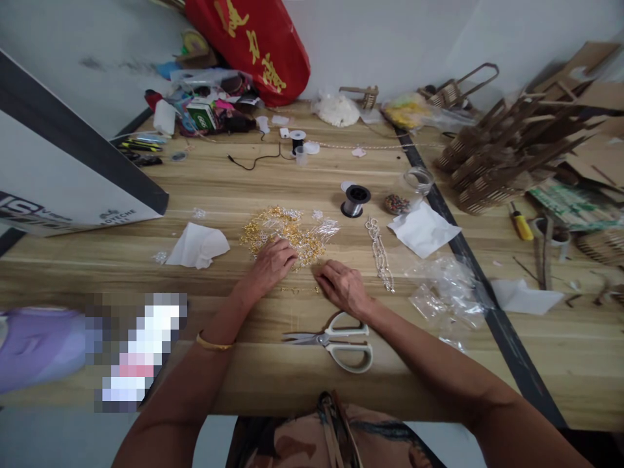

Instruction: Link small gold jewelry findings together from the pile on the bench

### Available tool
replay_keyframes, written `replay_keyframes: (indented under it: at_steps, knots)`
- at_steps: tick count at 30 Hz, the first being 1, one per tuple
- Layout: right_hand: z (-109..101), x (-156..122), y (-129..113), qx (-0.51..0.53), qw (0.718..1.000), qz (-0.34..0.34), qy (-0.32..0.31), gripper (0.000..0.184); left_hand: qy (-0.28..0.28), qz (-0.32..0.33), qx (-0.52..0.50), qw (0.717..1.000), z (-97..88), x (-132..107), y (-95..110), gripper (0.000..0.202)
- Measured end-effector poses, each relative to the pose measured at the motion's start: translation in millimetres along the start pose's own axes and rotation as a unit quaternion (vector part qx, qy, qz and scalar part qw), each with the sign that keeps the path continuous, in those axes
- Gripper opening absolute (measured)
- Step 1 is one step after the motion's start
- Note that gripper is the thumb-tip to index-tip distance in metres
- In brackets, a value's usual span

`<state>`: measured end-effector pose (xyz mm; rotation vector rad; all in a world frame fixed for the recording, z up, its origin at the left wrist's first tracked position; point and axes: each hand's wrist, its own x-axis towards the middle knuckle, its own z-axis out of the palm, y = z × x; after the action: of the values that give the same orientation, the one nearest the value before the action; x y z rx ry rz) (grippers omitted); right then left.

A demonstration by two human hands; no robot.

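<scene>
Two bare hands [275, 261] work at a heap of gold pieces [258, 229]

The heap lies spread on the wooden table [185, 195] in front of the person, with a cluster of silver pins [328, 227] at its right side. The left hand rests at the heap's near edge, its fingers bent and close together; whether they grip a piece cannot be told. A gold bracelet [214, 342] circles that wrist. The right hand [345, 286] is low over the table just beside the heap, fingers curled inward, and what lies between their tips is too small to tell. A short gold strand [292, 290] lies on the wood between the two hands.

Scissors [322, 339] lie flat on the near side of the right hand, blades pointing left. Beyond that hand, to the right, is a silver chain [376, 250]. A spool of wire [355, 203] stands behind the chain, and a white paper [423, 229] lies to the right. Clear plastic bags [451, 296] are near the paper.
</scene>
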<state>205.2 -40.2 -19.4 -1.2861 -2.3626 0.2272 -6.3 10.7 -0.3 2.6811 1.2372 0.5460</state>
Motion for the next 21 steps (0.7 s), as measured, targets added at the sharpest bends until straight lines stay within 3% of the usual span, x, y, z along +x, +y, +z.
replay_keyframes:
  at_steps: [21]
  knots:
    - [-0.3, 0.0, 1.0, 0.029, 1.000, 0.002, -0.006, 0.016, 0.012, -0.046, -0.014, 0.999, 1.0, -0.3, -5.2, 0.008]
